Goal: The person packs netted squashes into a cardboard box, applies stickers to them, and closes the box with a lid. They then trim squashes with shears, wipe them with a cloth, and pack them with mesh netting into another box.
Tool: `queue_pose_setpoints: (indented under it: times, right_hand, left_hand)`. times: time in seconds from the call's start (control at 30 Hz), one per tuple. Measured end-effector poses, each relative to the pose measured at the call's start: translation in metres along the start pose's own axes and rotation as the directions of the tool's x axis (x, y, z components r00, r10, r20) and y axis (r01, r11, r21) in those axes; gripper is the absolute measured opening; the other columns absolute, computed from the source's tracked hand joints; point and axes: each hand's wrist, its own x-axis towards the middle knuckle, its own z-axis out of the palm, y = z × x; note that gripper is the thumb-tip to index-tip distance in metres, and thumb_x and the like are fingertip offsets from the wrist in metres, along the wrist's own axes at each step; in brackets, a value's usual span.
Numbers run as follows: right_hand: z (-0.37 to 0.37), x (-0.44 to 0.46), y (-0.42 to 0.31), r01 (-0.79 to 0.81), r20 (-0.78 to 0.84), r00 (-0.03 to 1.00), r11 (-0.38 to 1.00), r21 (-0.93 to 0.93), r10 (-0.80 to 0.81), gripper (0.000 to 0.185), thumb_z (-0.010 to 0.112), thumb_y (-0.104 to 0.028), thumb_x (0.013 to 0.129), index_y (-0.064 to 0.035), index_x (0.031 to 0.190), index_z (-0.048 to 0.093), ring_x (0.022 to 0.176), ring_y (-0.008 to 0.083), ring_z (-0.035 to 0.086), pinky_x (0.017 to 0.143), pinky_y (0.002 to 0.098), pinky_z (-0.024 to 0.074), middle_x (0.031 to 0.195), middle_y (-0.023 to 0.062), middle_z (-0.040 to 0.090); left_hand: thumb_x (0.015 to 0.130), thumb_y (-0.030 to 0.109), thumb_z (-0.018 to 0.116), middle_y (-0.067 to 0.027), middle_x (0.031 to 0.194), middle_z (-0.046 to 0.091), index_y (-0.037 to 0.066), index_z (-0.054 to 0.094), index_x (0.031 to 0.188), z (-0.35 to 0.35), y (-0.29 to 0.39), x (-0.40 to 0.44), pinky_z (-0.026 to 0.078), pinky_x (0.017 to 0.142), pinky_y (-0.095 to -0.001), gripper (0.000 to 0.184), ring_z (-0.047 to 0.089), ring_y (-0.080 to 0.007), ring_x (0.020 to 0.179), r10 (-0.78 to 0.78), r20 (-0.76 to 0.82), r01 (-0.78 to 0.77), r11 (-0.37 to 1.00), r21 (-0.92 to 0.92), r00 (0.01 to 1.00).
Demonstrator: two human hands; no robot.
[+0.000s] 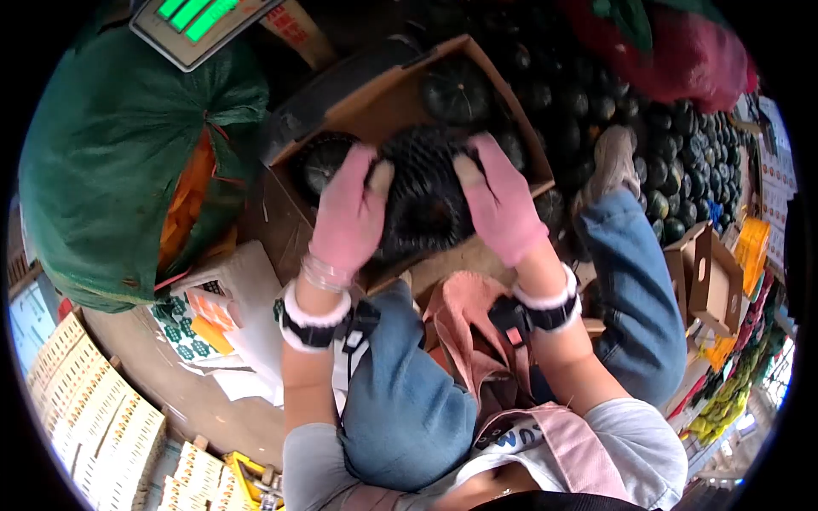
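Both hands wear pink gloves and grip a dark round object wrapped in black netting, over the near side of an open cardboard box. My left hand presses on its left side, thumb on the netting. On its right side lies my right hand, fingers partly hidden behind it. Inside the box, a dark green squash sits at the far side, and another netted one is at the left corner.
A large green sack stands at the left, below a scale display. Many dark squashes cover the floor at the right, near small cardboard boxes. Flat printed cartons are stacked at the lower left.
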Motion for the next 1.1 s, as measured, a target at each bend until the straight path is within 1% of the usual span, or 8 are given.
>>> queue_pose_setpoints:
  times: [0.37,0.53,0.6,0.73,0.87,0.93,1.0,1.1]
  right_hand:
    - [0.017,-0.017,0.035,0.033,-0.252,0.968,0.998,0.059,-0.017,0.016,0.057,-0.014,0.088,-0.0015,0.097,0.055,0.077,0.0392,0.052,0.068,0.0332,0.0455,0.082,0.0206,0.054]
    - [0.022,0.003,0.079,-0.166,-0.206,0.951,0.941,0.294,0.232,0.017,0.059,-0.017,0.087,-0.0023,0.095,0.058,0.071,0.0353,0.053,0.068,0.0312,0.0449,0.080,0.0195,0.058]
    - [0.022,0.005,0.073,-0.215,-0.204,0.945,0.955,0.202,0.256,0.020,0.060,-0.019,0.087,-0.0012,0.094,0.058,0.079,0.0360,0.057,0.072,0.0340,0.0456,0.082,0.0192,0.061]
    - [0.023,-0.007,0.060,-0.189,-0.283,0.948,0.974,-0.121,0.149,0.026,0.057,-0.022,0.088,-0.0025,0.104,0.053,0.093,0.0388,0.057,0.075,0.0407,0.0467,0.095,0.0182,0.061]
    - [0.010,-0.017,0.037,-0.210,-0.362,0.923,0.960,-0.188,0.131,0.026,0.055,-0.020,0.088,-0.0038,0.109,0.051,0.091,0.0369,0.057,0.074,0.0415,0.0482,0.105,0.0173,0.056]
    - [0.005,-0.036,0.028,0.082,-0.239,0.962,0.973,-0.215,-0.134,0.024,0.055,-0.011,0.085,-0.0066,0.109,0.054,0.092,0.0340,0.058,0.074,0.0387,0.0496,0.108,0.0157,0.054]
    - [0.006,-0.047,0.009,0.051,-0.129,0.987,0.949,-0.310,-0.095,0.029,0.054,-0.006,0.083,-0.0098,0.111,0.056,0.092,0.0332,0.057,0.074,0.0372,0.0503,0.107,0.0143,0.055]
    - [0.008,-0.052,-0.001,0.022,-0.070,0.996,0.922,-0.387,-0.053,0.039,0.054,-0.001,0.079,-0.0145,0.116,0.056,0.093,0.0332,0.057,0.074,0.0369,0.0508,0.108,0.0141,0.055]
  left_hand:
    - [0.088,0.012,0.058,-0.0190,0.084,0.057,0.001,0.054,0.097,0.054,-0.045,-0.019,0.046,0.069,-0.0354,0.015,0.058,-0.0353,0.076,0.033,-0.238,-0.076,0.981,-0.177,0.971]
    - [0.084,0.003,0.055,-0.0199,0.084,0.059,-0.001,0.057,0.094,0.049,-0.060,0.002,0.046,0.072,-0.0341,0.011,0.059,-0.0337,0.080,-0.044,-0.056,0.032,0.980,-0.197,0.997]
    - [0.082,0.000,0.052,-0.0187,0.090,0.061,-0.003,0.058,0.095,0.045,-0.068,0.010,0.045,0.078,-0.0330,0.014,0.060,-0.0302,0.086,-0.059,0.100,0.080,0.970,-0.228,0.993]
    - [0.077,0.001,0.061,-0.0187,0.084,0.061,0.005,0.054,0.102,0.049,-0.060,-0.005,0.048,0.071,-0.0378,0.026,0.059,-0.0387,0.079,0.203,-0.248,-0.158,0.969,0.187,0.947]
    - [0.078,0.005,0.064,-0.0170,0.101,0.060,0.006,0.052,0.105,0.047,-0.051,-0.019,0.049,0.071,-0.0393,0.030,0.060,-0.0360,0.090,-0.122,-0.262,0.109,0.992,-0.062,0.957]
    - [0.075,0.022,0.071,-0.0193,0.120,0.050,0.009,0.051,0.118,0.026,-0.038,-0.033,0.051,0.077,-0.0399,0.049,0.058,-0.0363,0.098,-0.064,-0.055,0.059,0.995,-0.083,0.996]
    - [0.071,0.030,0.074,-0.0201,0.126,0.046,0.011,0.049,0.126,0.009,-0.023,-0.039,0.050,0.082,-0.0404,0.063,0.057,-0.0370,0.101,0.213,0.151,-0.231,0.967,0.109,0.965]
    - [0.065,0.037,0.077,-0.0170,0.130,0.046,0.009,0.047,0.130,0.014,-0.033,-0.045,0.044,0.095,-0.0382,0.077,0.050,-0.0349,0.115,0.134,0.226,-0.148,0.988,0.046,0.965]
